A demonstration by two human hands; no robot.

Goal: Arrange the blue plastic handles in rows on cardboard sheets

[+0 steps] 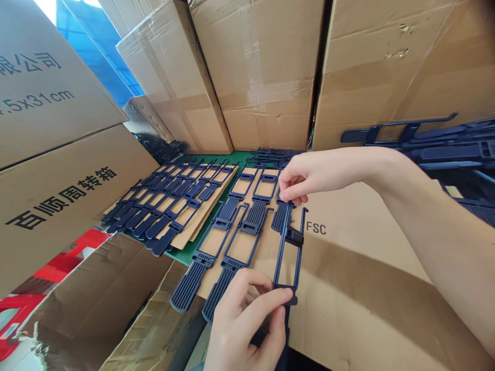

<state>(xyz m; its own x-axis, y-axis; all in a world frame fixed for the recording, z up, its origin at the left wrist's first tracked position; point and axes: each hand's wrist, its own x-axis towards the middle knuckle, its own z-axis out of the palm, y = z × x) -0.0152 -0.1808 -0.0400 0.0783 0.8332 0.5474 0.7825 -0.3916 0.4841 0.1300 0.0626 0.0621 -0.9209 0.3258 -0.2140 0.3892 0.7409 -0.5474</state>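
A dark blue plastic frame-shaped part, with two long rails and a ribbed end, is held over a cardboard sheet. My left hand pinches its near end between thumb and fingers. At its far end, my right hand has its fingers curled together on the hooked rail tip. Left of it, similar parts lie in rows on the cardboard, the closest being one ribbed part. The lower end of the held part is mostly hidden behind my left hand.
Several more such parts lie overlapping on cardboard at the left, on a green surface. A pile of them sits at the right. Tall cartons wall off the back; printed boxes stand left, above an opened carton.
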